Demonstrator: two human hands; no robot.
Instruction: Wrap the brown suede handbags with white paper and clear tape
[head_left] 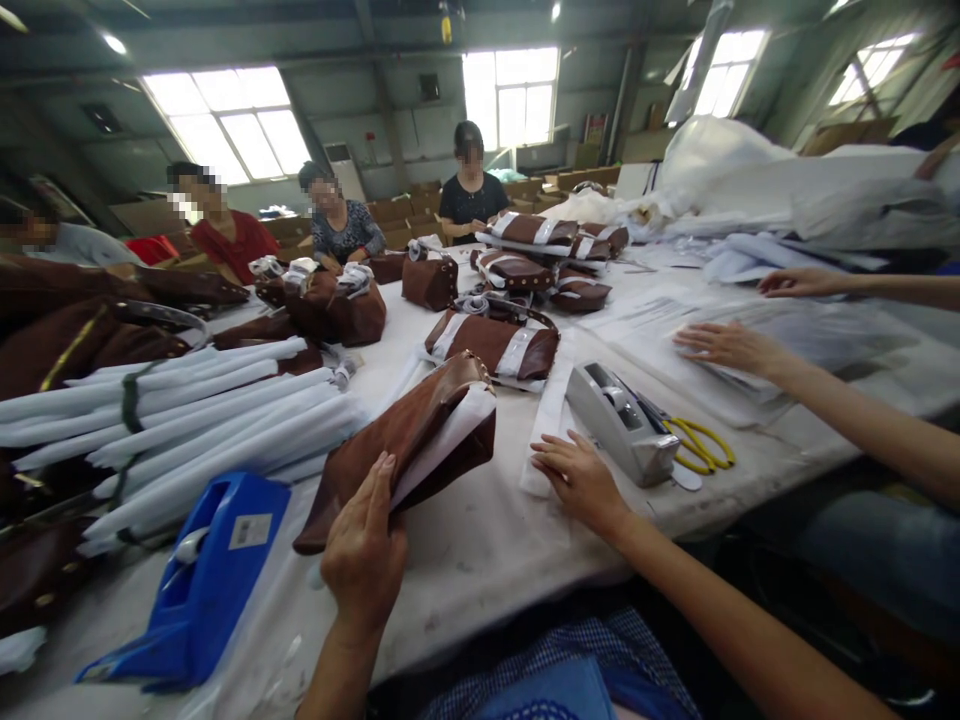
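A brown leather bag [409, 430] with white paper tucked into it lies on the white table [480, 550] in front of me. My left hand [365, 555] rests on the bag's near edge, fingers together and stretched along it. My right hand [577, 478] lies flat and open on the table, its fingertips on a white paper strip [546, 425], just left of a grey tape dispenser [621, 422].
A blue tape dispenser [196, 580] sits at the near left, with rolled white paper tubes [187, 420] behind it. Yellow scissors [701, 445] lie right of the grey dispenser. A co-worker's hands [731, 345] press on clear plastic sheets at right. More brown bags and several people are across the table.
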